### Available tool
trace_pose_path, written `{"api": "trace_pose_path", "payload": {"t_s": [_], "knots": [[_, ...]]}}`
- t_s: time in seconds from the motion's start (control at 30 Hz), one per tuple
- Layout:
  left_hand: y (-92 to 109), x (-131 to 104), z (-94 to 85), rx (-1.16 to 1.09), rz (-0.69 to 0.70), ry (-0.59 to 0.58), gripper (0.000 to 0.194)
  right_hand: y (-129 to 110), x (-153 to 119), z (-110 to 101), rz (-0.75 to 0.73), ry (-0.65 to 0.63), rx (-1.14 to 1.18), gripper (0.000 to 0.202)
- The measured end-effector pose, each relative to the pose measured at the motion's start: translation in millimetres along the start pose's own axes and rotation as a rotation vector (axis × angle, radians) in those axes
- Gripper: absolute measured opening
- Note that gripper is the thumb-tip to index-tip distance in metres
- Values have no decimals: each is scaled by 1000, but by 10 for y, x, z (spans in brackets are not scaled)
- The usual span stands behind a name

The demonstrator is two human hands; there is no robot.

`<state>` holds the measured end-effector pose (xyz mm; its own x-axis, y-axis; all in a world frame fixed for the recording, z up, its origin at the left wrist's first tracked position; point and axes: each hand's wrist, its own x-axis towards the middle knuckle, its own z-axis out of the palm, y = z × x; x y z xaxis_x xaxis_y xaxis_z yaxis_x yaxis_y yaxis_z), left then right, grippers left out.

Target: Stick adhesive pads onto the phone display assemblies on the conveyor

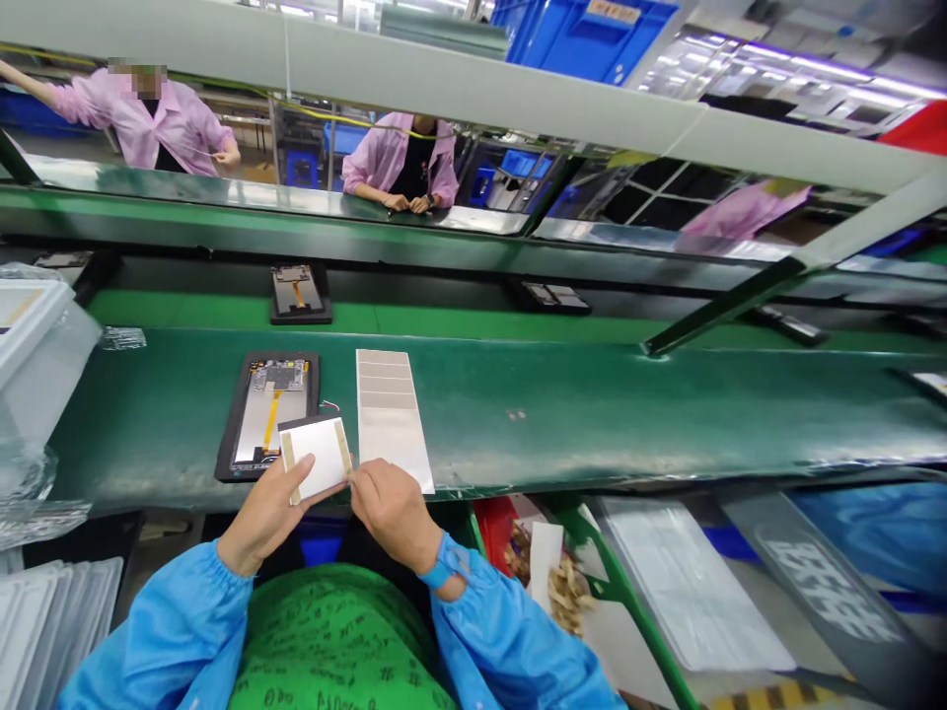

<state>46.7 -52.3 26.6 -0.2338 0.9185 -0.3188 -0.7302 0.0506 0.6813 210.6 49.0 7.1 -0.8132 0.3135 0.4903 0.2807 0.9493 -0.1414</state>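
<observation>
Grips flat white rectangular pack with tan side strips [324,456] between thumb and fingers of left hand [264,511], over near right corner of open black-framed silver tablet [255,414]. Bunches fingertips of right hand [394,508] narrow at pack's corner; cannot tell contents of pinch. Right of tablet: white sheet with beige bands [392,424].

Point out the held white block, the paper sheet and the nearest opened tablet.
White block [319,457]: head view, on the middle of its white face.
Paper sheet [393,429]: head view, on its pale lower part.
Opened tablet [256,419]: head view, on its bare silver panel.
</observation>
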Motion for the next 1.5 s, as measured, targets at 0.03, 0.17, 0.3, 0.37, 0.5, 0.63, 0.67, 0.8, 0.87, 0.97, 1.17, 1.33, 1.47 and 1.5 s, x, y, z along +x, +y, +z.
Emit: {"api": "trace_pose_path", "payload": {"t_s": [0.03, 0.17, 0.3, 0.37, 0.5, 0.63, 0.67, 0.8, 0.87, 0.97, 1.17, 1.33, 1.47, 1.5], "knots": [[10, -20, -5, 9, -12, -11, 64, 43, -1, 16, 29, 16, 8, 18], [61, -81, -23, 26, -53, -37, 62, 233, -36, -23, 303, 132, 221, 15], [57, -50, 4, -1, -20, -17, 64, 192, -85, -128, 199, 81, 355, 11], [31, -18, 28, -8, -8, -16, 64, 108, -92, -141, 85, 23, 289, 15], [-13, 9, 62, -12, 15, 11, 61, 18, -64, -87, 15, 5, 97, 15], [-31, 14, 55, -9, 14, 18, 60, -4, -30, -5, -45, 7, -71, 18], [-32, 16, 48, -3, 14, 8, 59, -11, -24, 14, -48, 7, -86, 18], [-23, 4, -1, 49, -40, -69, 54, 86, -23, 59, 77, 42, 98, 15], [-10, -15, -28, 60, -107, -107, 55, 263, -36, 49, 264, 111, 234, 12], [4, -21, -43, 16, -164, -113, 59, 581, -63, -4, 600, 340, 286, 9], [-55, 188, 61, -150, -90, 1, 51, 362, 17, -49, 434, 371, 312, 18], [-135, 361, 162, -198, -28, 55, 28, -143, 198, -58, -19, 47, 366, 27], [-165, 395, 196, -208, -12, 92, 30, -164, 263, -85, -136, 6, 213, 23], [-174, 399, 197, -212, -13, 93, 34, -151, 267, -92, -154, 3, 163, 22]]}}
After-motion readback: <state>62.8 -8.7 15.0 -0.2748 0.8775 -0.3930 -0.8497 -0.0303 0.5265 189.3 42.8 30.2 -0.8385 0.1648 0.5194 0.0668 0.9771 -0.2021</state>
